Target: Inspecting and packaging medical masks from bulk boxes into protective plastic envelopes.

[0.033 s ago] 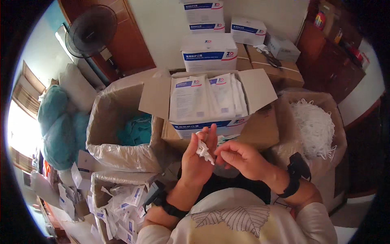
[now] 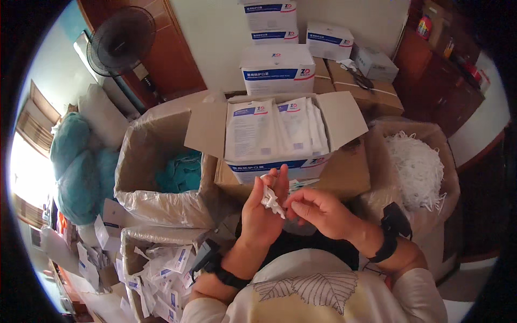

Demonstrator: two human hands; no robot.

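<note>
A small crumpled bunch of white elastic cords (image 2: 273, 203) lies across the palm and fingers of my left hand (image 2: 261, 212), which curls round it with the palm turned up. My right hand (image 2: 318, 210) is beside it, fingers bent and thumb pressed in close to the bunch; what its fingertips pinch, if anything, is hidden. Just beyond both hands stands an open white carton (image 2: 253, 171) holding flat white packets (image 2: 250, 132) with blue and red print. A bit of pale blue-green material (image 2: 302, 184) shows between my hands and that carton.
At the left, a plastic-lined box (image 2: 161, 202) holds teal pieces (image 2: 183, 171); below it another box (image 2: 129, 242) contains torn packets. A lined box (image 2: 371, 188) at the right holds white cords (image 2: 414, 169). Closed cartons (image 2: 277, 70) stand behind, with a fan (image 2: 121, 40) at the far left.
</note>
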